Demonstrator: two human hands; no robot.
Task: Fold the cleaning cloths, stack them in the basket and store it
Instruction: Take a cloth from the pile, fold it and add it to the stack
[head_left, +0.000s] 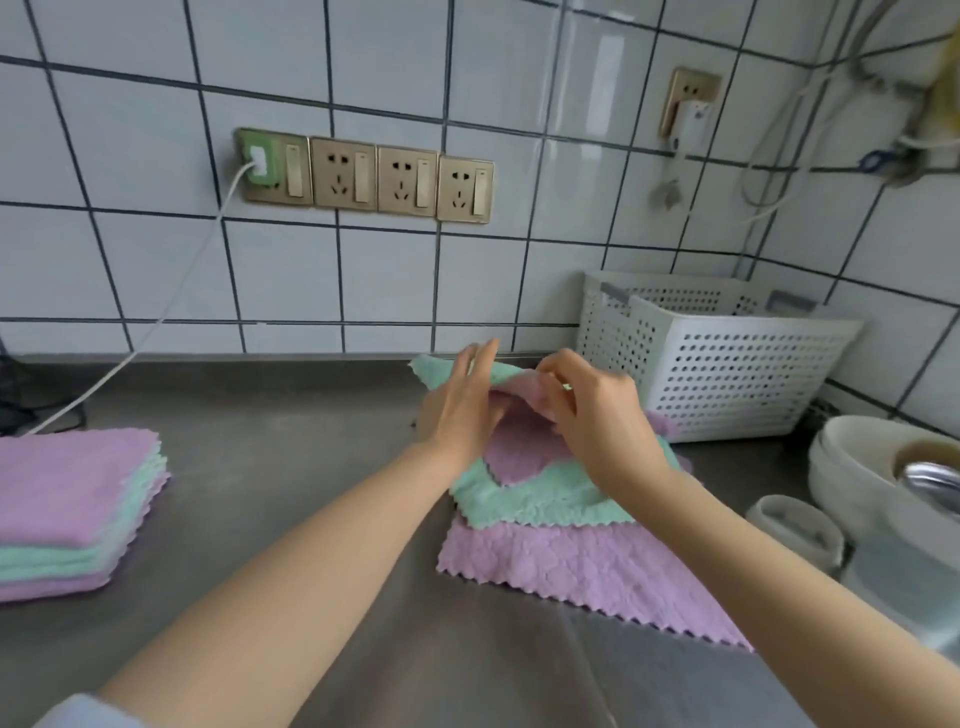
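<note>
Working at a steel counter (291, 467) against a white tiled wall (156, 249). Both hands meeting over a loose pile of unfolded cloths at centre right; left hand (462, 405) lying with fingers straight along the lifted far edge of a purple cloth (519, 447), thumb tucked under it, right hand (597, 410) curling its fingers and pinching that same raised edge. Purple cloth lying atop a green cloth (540, 499), itself overlapping a larger purple cloth (587, 566) spread flat on the counter; another green cloth (441, 371) peeking out behind the left hand. Sitting apart at the far left, a neat stack of folded cloths (72, 509), purple and green layers alternating. Standing at the back right, against the wall, a white perforated basket (727, 364), nothing visible inside. Showing at the right edge, white bowls (857, 467); running along the wall, a row of sockets (363, 176) with one white cable (156, 322) plugged in
</note>
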